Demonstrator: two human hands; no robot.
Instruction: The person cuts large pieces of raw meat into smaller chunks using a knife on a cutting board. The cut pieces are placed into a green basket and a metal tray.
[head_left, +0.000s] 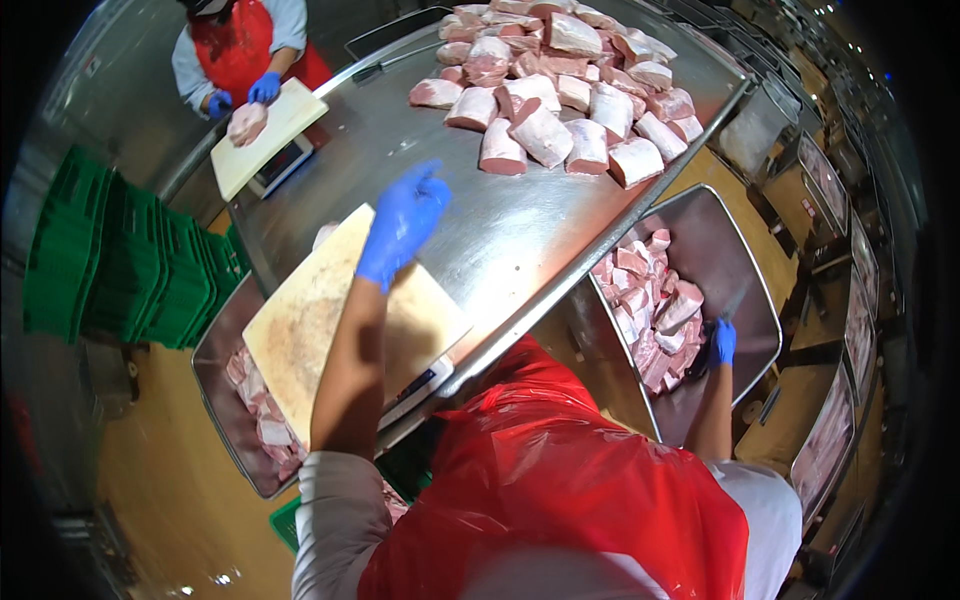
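Note:
My left hand, in a blue glove, reaches over the far edge of a worn cream cutting board. Its fingers are loosely extended over the steel table, apart from the meat pile, and nothing shows in them. Low on the right, my right hand, also gloved in blue, is inside a deep metal tub, beside cut pieces of pink meat. Its fingers look closed around something dark that I cannot make out. Thick pale-and-pink meat chunks are heaped at the table's far end.
A scale sits under my board. Left of it stands another metal tub with meat. Green crates are stacked at the left. Across the table, a person in a red apron handles meat on a white board. Meat-filled containers line the right.

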